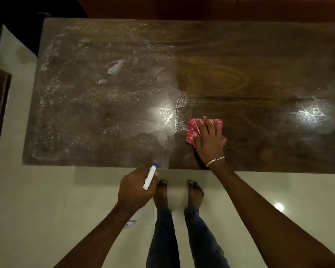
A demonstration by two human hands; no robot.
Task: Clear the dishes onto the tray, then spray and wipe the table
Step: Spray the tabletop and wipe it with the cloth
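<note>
— Surface first. What is lying in front of you?

— A dark wooden table (259,64) is standing on a pale tiled floor (46,209). A whitish film of droplets and streaks (85,103) is covering its left half. The right half is showing bare grain, with one bright patch of glare (309,114) near the right end. The border between the two is running roughly down the middle.

— The cloth?

— A red patterned cloth (193,126) is lying folded on the table, toward the near edge and just right of that border. The right hand (209,138) is pressing down on it, palm flat, fingers spread and fairly straight, not curled round it. A thin silver bracelet (215,161) is sitting on that wrist.

— And the other hand?

— The left hand (135,190) is hanging just in front of the near edge, over the floor. It is gripping a spray bottle (150,178) by the neck, fingers wrapped round it. The white nozzle with its blue tip is pointing toward the table edge. The bottle's body is mostly hiding under the hand and forearm; only a scrap of label is showing.

— Hands together or apart?

— Apart: one on the table, one short of it, each holding to its own thing.

— Anything else?

— The person's bare feet (195,192) are standing on the tiles just before the table, between the two arms.
</note>
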